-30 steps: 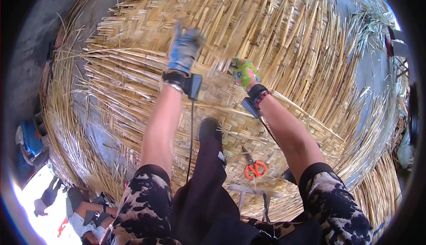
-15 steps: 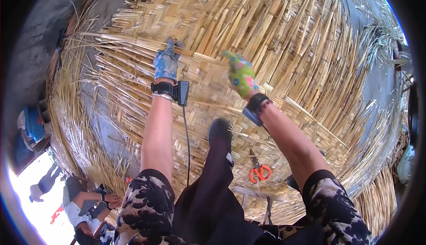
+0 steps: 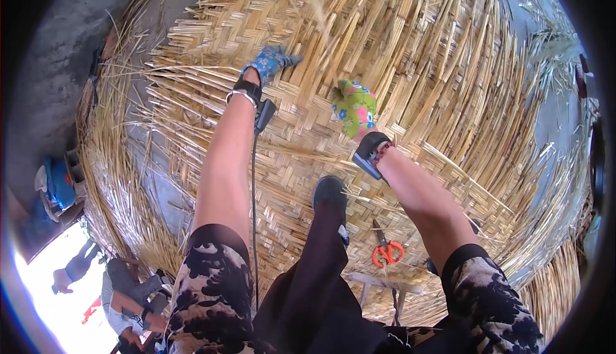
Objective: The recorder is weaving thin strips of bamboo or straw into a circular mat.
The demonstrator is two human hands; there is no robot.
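A large woven reed mat [image 3: 301,136] spreads beneath me, with loose reed ends fanning out at its left and upper right. My left hand [image 3: 269,64], in a blue flowered glove, is over the upper left of the weave, fingers stretched to the right and nothing seen in them. To its right, my right hand [image 3: 354,109], in a green flowered glove, is closed. From its fingers a pale reed strip [image 3: 316,8], blurred by motion, rises toward the top edge. The fingertips of that hand are partly hidden.
Scissors with orange handles [image 3: 387,251] lie on the mat, right of my dark shoe [image 3: 330,193]. A small wooden stool [image 3: 385,283] stands near me. Another person [image 3: 131,306] sits at lower left. Loose reeds [image 3: 109,168] lie along the left side; a reed bundle [image 3: 553,290] is at lower right.
My left hand has come off the bunch of reeds and swung rightward, fingers extended. The right hand has shifted slightly down and right, and a strip now stands up from it.
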